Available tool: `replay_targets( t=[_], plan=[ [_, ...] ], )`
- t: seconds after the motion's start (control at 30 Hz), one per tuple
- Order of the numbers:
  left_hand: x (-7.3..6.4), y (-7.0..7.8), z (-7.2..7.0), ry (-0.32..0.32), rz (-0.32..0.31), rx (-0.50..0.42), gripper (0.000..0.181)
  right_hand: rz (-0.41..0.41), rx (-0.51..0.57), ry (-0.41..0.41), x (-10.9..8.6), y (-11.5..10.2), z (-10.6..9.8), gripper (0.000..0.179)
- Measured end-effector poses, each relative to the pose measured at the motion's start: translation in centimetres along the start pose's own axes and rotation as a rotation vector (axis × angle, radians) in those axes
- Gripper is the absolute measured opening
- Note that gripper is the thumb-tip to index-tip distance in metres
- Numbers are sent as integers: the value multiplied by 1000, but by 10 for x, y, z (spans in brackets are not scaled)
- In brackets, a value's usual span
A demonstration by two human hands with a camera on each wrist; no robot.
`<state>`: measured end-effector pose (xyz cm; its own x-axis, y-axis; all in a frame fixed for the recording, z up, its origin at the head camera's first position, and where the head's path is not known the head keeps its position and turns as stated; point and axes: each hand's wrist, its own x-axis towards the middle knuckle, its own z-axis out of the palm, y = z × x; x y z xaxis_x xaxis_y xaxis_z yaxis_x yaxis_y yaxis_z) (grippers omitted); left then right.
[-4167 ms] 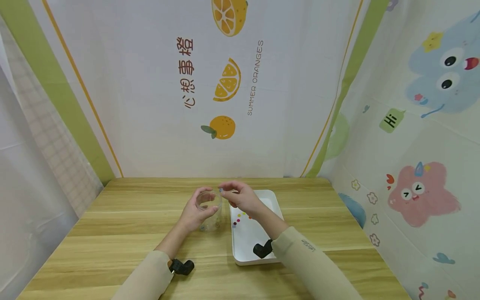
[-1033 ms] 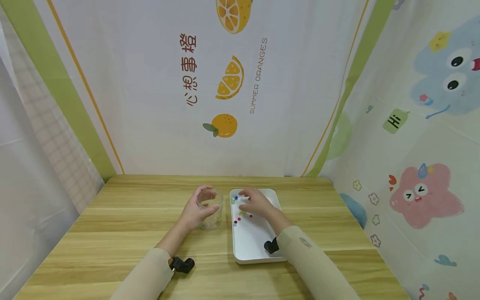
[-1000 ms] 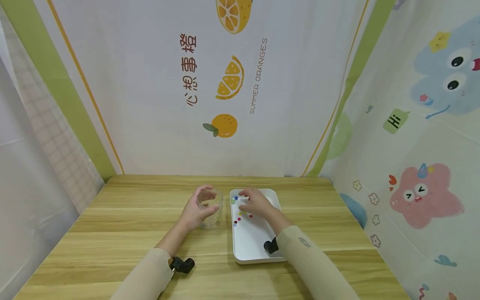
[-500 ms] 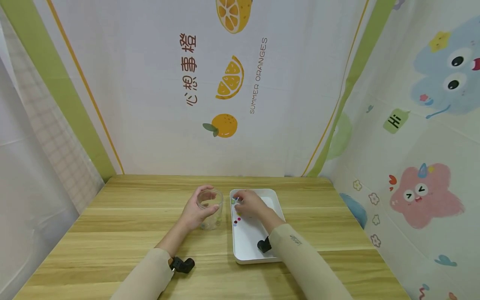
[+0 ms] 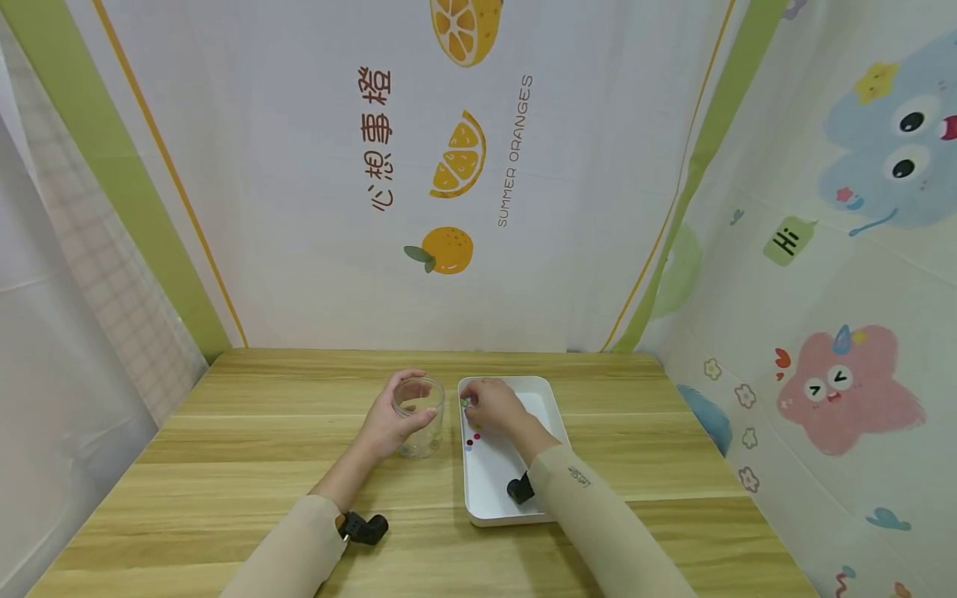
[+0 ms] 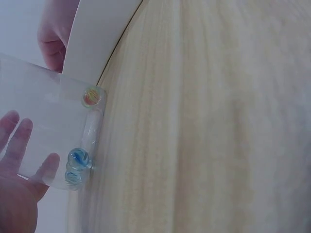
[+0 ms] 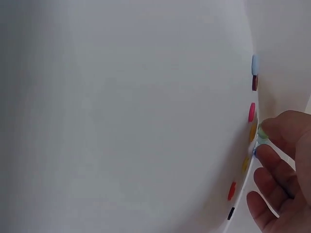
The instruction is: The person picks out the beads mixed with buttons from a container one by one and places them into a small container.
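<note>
My left hand (image 5: 392,423) holds a clear plastic cup (image 5: 420,453) upright on the table, its fingers and thumb curled round the side. In the left wrist view, several glass marbles (image 6: 77,158) lie at the bottom of the cup. Over the far left corner of a white tray (image 5: 508,498), my right hand (image 5: 497,407) reaches down. Its thumb and index finger stand slightly apart by a green marble (image 7: 263,133) and a small blue one at the tray's side. Whether the fingertips touch the marbles is unclear.
Small flat coloured discs lie in the tray near its left wall, among them a pink one (image 7: 251,112), a red one (image 7: 232,191) and a light blue one (image 7: 255,64). The wooden table (image 5: 262,465) ends at a printed curtain (image 5: 321,291).
Earlier my right hand was at the cup's rim with something small in its fingertips; then it moved over the tray, and now reaches further left and lower among the marbles. My left hand stays on the cup.
</note>
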<state>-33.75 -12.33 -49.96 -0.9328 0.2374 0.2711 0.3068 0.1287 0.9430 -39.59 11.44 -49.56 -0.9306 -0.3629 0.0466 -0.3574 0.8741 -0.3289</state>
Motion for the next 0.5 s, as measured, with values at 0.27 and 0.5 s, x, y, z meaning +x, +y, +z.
replay_targets(
  t=[0.27,0.5],
  plan=[
    [1,0,0,6,3,-3,67,-16,-23,7,0,0,0,21],
    [1,-1,0,1,-1,3,68,-26,-13,18,-2,1,1,18]
  ],
)
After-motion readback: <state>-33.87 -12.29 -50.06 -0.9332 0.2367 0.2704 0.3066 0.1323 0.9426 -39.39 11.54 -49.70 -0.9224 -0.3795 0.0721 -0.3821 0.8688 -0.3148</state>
